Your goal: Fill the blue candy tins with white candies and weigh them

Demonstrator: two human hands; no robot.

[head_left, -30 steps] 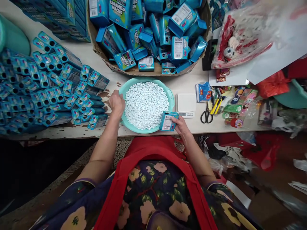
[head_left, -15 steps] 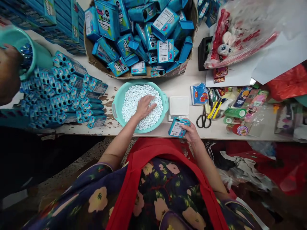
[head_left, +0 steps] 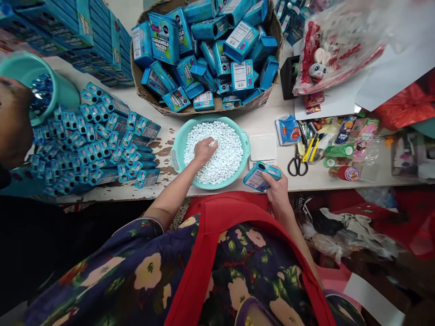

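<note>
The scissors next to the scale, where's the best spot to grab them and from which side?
Grip the scissors by the black loop handles, probably coming from the near table edge. The handles point toward the person with bare table around them, while the blades run back among the pens, so the far end looks crowded.

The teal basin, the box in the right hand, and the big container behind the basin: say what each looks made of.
Teal basin: moulded plastic, smooth with a slight sheen, handles formed in the rim. Blue box in the right hand: printed, glossy cardboard, folded edges. Big container of boxes: brown corrugated cardboard, probably; matte, worn rim.
</note>
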